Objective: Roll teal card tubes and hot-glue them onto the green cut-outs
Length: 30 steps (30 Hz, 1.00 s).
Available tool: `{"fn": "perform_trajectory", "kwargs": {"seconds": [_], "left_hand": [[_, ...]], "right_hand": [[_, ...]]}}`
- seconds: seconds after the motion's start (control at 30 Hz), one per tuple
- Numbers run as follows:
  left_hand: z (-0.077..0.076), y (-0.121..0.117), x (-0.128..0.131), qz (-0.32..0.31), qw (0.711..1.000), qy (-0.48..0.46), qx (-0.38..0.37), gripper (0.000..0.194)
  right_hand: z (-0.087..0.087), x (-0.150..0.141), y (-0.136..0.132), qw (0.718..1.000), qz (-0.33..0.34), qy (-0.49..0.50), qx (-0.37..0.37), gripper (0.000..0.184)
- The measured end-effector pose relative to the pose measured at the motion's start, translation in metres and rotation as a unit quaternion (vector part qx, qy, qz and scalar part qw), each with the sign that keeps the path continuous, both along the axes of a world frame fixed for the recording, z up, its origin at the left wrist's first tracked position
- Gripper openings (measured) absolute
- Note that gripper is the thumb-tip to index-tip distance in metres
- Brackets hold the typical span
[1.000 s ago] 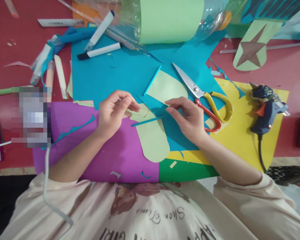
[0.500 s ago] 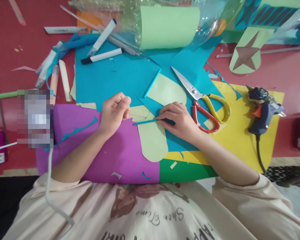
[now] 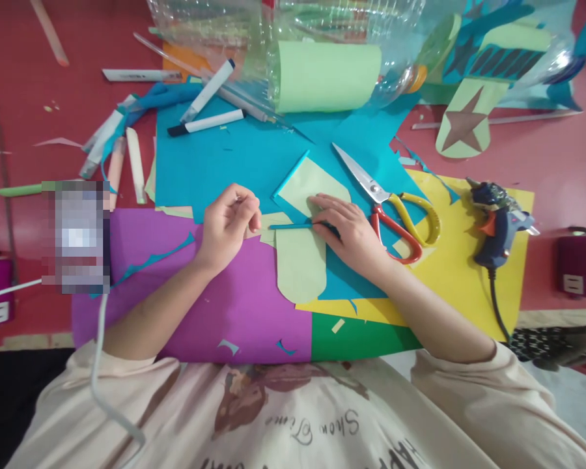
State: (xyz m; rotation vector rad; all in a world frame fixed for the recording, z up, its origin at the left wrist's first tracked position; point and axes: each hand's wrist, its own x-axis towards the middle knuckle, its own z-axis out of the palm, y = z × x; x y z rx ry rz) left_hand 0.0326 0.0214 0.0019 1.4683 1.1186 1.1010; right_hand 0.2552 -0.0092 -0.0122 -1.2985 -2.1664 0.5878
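At ctr, R hand (image 3: 350,229), fingers together, touches thin blue strip (image 3: 290,226) atop rounded green ppr (image 3: 301,267); L hand (image 3: 230,225) curled.

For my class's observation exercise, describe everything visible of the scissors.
The scissors have silvery, metal-looking blades tapering to a point, a round pivot, and smooth, plastic-looking handles, one red, one yellow. They lie flat, blades together or nearly so, pointing obliquely away from the person. The blades rest over blue paper. The right hand is beside the red handle; whether they touch is unclear.
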Motion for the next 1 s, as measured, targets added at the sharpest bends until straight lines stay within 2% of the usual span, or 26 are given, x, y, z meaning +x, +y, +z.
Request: {"fn": "perform_trajectory", "kwargs": {"seconds": [0.2, 0.4, 0.57, 0.7, 0.87, 1.0], "left_hand": [[0.004, 0.0, -0.001, 0.022, 1.0, 0.007, 0.02, 0.053], [-0.005, -0.001, -0.005, 0.068, 0.997, -0.003, 0.045, 0.062], [-0.007, 0.002, -0.005, 0.106, 0.989, -0.052, 0.088, 0.064], [-0.001, 0.006, -0.004, 0.15, 0.981, -0.076, 0.101, 0.058], [0.004, 0.004, -0.002, 0.108, 0.989, -0.092, 0.048, 0.049], [0.003, -0.002, -0.006, 0.019, 0.999, -0.031, 0.026, 0.042]], "right_hand": [[-0.002, -0.02, 0.009, 1.0, -0.012, -0.003, -0.01, 0.016], [0.004, -0.045, 0.034, 0.999, 0.011, 0.002, -0.038, 0.015], [0.016, -0.039, 0.058, 0.99, 0.066, 0.064, -0.104, 0.012], [0.011, -0.031, 0.072, 0.994, 0.011, 0.074, -0.079, 0.017], [0.006, -0.024, 0.068, 0.998, -0.03, 0.048, -0.013, 0.034], [0.009, -0.001, 0.052, 0.998, -0.06, 0.009, 0.009, 0.034]]}}
